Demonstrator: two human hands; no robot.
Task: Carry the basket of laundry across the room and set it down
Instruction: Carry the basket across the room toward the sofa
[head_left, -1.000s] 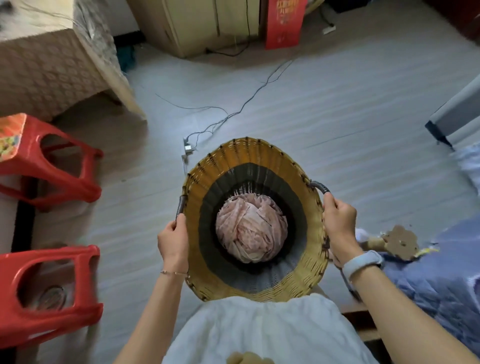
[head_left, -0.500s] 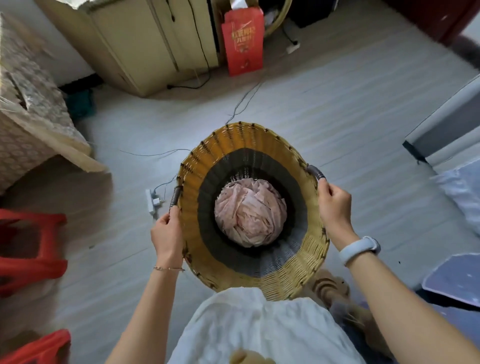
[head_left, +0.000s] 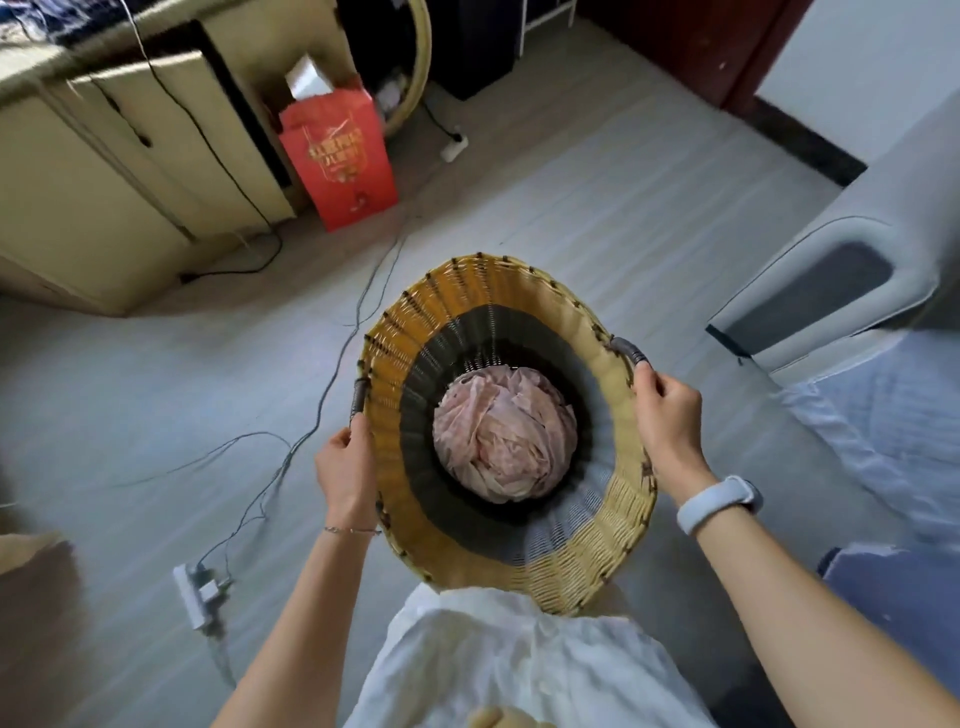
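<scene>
A round woven basket (head_left: 457, 291), yellow at the rim and dark further down, hangs in front of my body above the floor. Crumpled pink laundry (head_left: 504, 434) lies at its bottom. My left hand (head_left: 345, 470) grips the grey handle on the basket's left side. My right hand (head_left: 667, 415) grips the grey handle on the right side; a pale band sits on that wrist. The basket tilts slightly towards me.
Thin cables (head_left: 332, 364) trail over the grey floor to a white power strip (head_left: 200, 592) at the lower left. A beige cabinet (head_left: 93, 197) and a red paper bag (head_left: 340, 158) stand ahead on the left. A grey bed end (head_left: 831, 291) and bedding lie to the right.
I have walked forward and turned right with the basket held in both hands. The red stools have left the view, and the cabinet and red bag are nearer.
</scene>
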